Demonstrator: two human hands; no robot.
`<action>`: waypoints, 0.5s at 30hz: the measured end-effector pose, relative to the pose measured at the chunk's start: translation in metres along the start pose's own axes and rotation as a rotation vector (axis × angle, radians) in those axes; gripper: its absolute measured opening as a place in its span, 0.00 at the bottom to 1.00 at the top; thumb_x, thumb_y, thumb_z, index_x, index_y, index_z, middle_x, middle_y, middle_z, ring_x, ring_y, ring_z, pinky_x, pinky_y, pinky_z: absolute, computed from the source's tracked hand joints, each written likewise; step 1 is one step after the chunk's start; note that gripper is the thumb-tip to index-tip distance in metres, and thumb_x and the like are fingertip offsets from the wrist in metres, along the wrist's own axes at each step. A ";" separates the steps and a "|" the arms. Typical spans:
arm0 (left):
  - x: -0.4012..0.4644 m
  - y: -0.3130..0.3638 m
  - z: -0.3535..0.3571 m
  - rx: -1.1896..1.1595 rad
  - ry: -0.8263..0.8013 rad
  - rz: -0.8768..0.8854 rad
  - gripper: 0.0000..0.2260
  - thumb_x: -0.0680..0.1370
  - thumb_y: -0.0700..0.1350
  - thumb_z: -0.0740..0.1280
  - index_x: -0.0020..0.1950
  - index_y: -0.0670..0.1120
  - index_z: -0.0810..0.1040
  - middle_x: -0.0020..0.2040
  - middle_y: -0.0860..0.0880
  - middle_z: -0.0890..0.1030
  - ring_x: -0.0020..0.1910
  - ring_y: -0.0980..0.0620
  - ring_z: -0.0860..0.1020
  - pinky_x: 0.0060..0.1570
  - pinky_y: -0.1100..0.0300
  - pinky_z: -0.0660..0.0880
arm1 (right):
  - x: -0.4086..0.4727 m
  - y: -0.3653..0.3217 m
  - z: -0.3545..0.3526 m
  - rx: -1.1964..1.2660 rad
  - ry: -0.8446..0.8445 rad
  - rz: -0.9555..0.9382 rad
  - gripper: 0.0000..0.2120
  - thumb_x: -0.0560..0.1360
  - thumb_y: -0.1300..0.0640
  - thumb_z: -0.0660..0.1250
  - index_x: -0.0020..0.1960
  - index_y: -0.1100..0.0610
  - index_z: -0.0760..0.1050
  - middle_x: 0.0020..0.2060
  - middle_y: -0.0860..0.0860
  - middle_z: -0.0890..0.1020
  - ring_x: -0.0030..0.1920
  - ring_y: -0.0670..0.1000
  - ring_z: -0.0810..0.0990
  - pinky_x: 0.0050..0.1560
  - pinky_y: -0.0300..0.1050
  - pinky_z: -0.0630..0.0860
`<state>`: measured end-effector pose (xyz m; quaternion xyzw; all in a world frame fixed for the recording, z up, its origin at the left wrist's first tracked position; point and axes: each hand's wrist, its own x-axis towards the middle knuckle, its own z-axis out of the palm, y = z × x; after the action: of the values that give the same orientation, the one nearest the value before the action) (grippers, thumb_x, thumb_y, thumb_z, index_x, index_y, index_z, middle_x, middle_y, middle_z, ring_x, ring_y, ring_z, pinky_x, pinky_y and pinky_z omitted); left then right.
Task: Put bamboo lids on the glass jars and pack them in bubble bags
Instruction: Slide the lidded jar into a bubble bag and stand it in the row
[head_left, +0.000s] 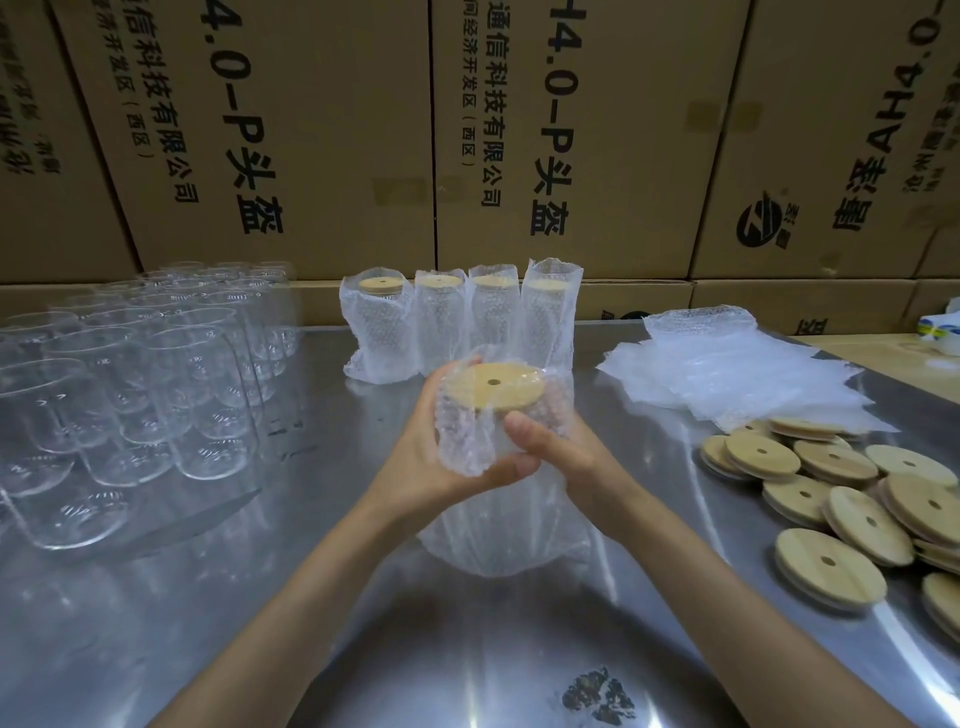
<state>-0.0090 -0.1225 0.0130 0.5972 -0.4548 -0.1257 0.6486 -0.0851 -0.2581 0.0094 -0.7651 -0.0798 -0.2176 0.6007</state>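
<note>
4 clear glass jars already capped with round bamboo lids and sleeved in bubble bags (457, 312) stand in a row at the back of the brushed-steel table (208, 623), as a person packs a 5th. The left hand (421, 457) and right hand (550, 441), fingers curled and clamped on the translucent bubble bag (498, 519), hold the lidded glass jar (498, 387) above the table centre, its pale bamboo lid with a centre hole showing at the bag's mouth. Bagging appears nearly done; the next move likely calls for standing it beside the row. Bare clear glass jars (130, 389) wait at left; flat bubble bags (727, 374) and loose round bamboo lids (831, 493) lie at right, before stacked brown cardboard cartons (519, 130).
</note>
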 end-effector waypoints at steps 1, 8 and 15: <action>0.000 0.000 0.001 -0.005 0.009 0.017 0.39 0.62 0.39 0.76 0.71 0.47 0.64 0.62 0.49 0.78 0.59 0.58 0.78 0.51 0.67 0.76 | 0.000 0.002 0.000 -0.014 0.007 0.003 0.42 0.65 0.34 0.71 0.70 0.57 0.67 0.63 0.52 0.78 0.64 0.48 0.76 0.62 0.37 0.71; -0.004 0.000 0.001 0.007 0.187 0.128 0.36 0.59 0.52 0.76 0.65 0.51 0.69 0.57 0.54 0.79 0.57 0.59 0.79 0.51 0.69 0.74 | -0.009 0.018 -0.018 -0.093 -0.182 0.259 0.49 0.54 0.28 0.76 0.68 0.31 0.54 0.70 0.35 0.66 0.72 0.40 0.64 0.70 0.44 0.65; -0.004 -0.003 0.003 0.102 0.354 0.233 0.43 0.61 0.55 0.77 0.73 0.59 0.61 0.66 0.65 0.70 0.64 0.67 0.71 0.56 0.74 0.70 | -0.015 0.046 0.014 -0.131 -0.022 0.082 0.41 0.66 0.58 0.79 0.72 0.51 0.62 0.64 0.43 0.76 0.66 0.42 0.74 0.61 0.34 0.72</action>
<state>-0.0121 -0.1224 0.0078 0.5852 -0.4056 0.0800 0.6976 -0.0770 -0.2548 -0.0404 -0.8078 -0.0408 -0.1890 0.5568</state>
